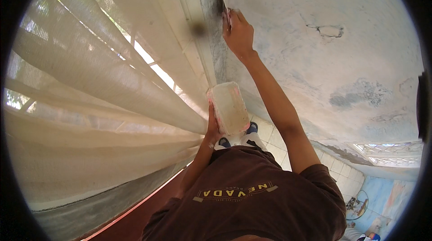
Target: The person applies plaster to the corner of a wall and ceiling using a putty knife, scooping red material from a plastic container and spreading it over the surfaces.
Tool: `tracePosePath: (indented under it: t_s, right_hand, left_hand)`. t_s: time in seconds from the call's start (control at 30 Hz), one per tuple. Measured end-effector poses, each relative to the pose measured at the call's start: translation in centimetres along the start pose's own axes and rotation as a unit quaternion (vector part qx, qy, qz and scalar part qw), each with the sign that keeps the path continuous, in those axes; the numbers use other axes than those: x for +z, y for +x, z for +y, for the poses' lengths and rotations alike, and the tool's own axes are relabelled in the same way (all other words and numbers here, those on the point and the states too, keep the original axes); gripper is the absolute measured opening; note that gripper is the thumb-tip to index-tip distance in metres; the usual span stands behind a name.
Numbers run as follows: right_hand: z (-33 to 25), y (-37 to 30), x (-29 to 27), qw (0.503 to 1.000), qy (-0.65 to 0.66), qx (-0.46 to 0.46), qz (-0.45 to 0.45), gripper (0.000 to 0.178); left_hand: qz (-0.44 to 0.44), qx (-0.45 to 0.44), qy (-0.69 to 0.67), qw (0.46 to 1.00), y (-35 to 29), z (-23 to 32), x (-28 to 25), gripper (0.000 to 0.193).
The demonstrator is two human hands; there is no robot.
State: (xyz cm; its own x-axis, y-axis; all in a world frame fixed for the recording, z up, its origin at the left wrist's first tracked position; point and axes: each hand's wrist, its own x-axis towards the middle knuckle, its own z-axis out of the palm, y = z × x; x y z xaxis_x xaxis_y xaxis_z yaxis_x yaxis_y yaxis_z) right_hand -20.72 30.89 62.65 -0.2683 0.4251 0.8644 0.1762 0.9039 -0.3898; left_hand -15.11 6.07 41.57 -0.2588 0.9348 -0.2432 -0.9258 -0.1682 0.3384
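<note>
My right hand (pixel 238 33) is raised at the end of a stretched arm, its fingers closed round a putty knife (pixel 224 1). The knife's thin blade is seen nearly edge-on, against the wall at its dark grey edge beside the window frame. Lower down, my left hand (pixel 213 123) grips the side of a rectangular plastic tub (pixel 230 108) with pale smears and pink marks along its rim. Whitish material shows inside the tub. The wall (pixel 288 61) on the right is patchy white and grey, with a cracked outline and a rough dark patch.
Long sheer curtains (pixel 103 79) hang over a window on the left, close to my left arm. Below are my sandalled feet (pixel 253 128) on a tiled floor (pixel 276 144). A fan-like object (pixel 357 206) and a blue patterned sheet (pixel 382 196) lie at lower right.
</note>
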Motion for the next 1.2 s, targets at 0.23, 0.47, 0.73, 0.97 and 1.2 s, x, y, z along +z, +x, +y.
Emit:
tracePosePath:
  t_s: [0.23,0.47,0.73,0.97,1.2]
  right_hand:
    - [1.4,0.2,-2.2,0.999,0.025,0.029,0.004,0.009]
    - [3.0,2.4,-2.6,0.997,-0.030,0.053,-0.041,0.018]
    - [3.0,-1.5,-6.1,0.996,-0.053,0.052,0.049,0.016]
    - [2.3,1.0,-4.7,1.000,0.027,-0.003,0.006,0.010]
    - [2.9,2.0,-4.4,0.998,-0.051,0.029,-0.012,0.011]
  left_hand:
    - [-0.008,0.003,-0.005,1.000,-0.4,-0.3,-0.7,0.078]
    - [0.001,0.002,0.008,1.000,-0.8,0.2,1.8,0.078]
    - [-0.012,0.003,0.017,1.000,-0.6,0.2,1.3,0.077]
    - [-0.028,0.004,0.010,1.000,-0.9,0.1,1.8,0.077]
    - [-0.021,-0.010,0.012,1.000,-0.7,0.2,1.7,0.078]
